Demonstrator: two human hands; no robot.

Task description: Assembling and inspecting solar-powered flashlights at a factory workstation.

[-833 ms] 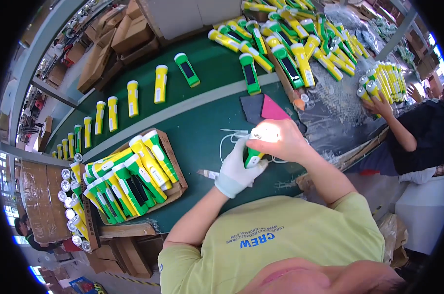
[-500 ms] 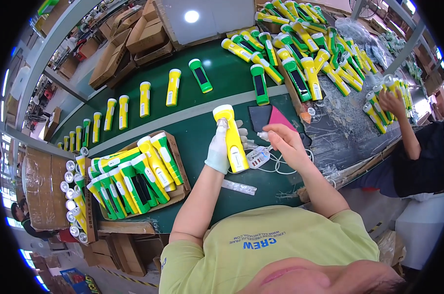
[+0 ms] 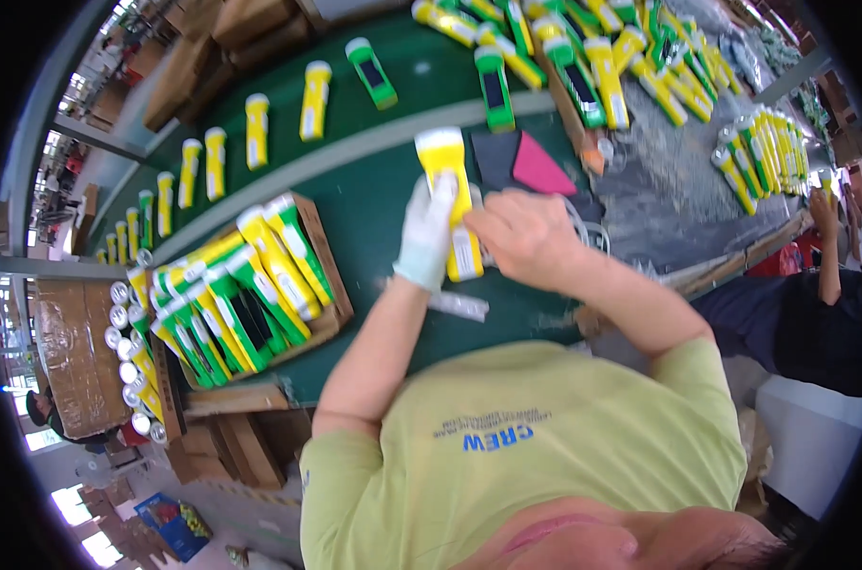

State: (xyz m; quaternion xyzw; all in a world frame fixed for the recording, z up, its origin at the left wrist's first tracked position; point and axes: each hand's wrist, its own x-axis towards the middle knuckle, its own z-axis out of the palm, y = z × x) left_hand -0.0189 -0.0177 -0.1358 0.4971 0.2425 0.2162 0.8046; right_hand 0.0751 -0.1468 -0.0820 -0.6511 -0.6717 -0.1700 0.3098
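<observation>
A yellow flashlight (image 3: 447, 161) with a white head stands tilted up over the green work surface, held by my left hand (image 3: 425, 231) in a white glove. My left thumb lies along its front. My bare right hand (image 3: 531, 237) is closed, its fingertips pressed to the flashlight's side below the thumb. Whatever those fingers pinch is hidden behind them. Loops of white cable (image 3: 594, 234) show just past the right wrist. Beyond the hands lie a black cloth (image 3: 495, 160) and a pink cloth (image 3: 543, 169). A clear plastic strip (image 3: 461, 306) rests below the flashlight.
On my left, a cardboard box (image 3: 328, 256) holds several yellow and green flashlights. More stand spaced along a green belt (image 3: 288, 176). Loose flashlights (image 3: 602, 81) are heaped at the far right, near a co-worker's hand (image 3: 823, 215). A taped carton (image 3: 79, 356) stands at far left.
My right hand has moved left, from beside the flashlight with a small piece in its fingers to contact with it. The view has shifted. The co-worker's hand has left the flashlight row.
</observation>
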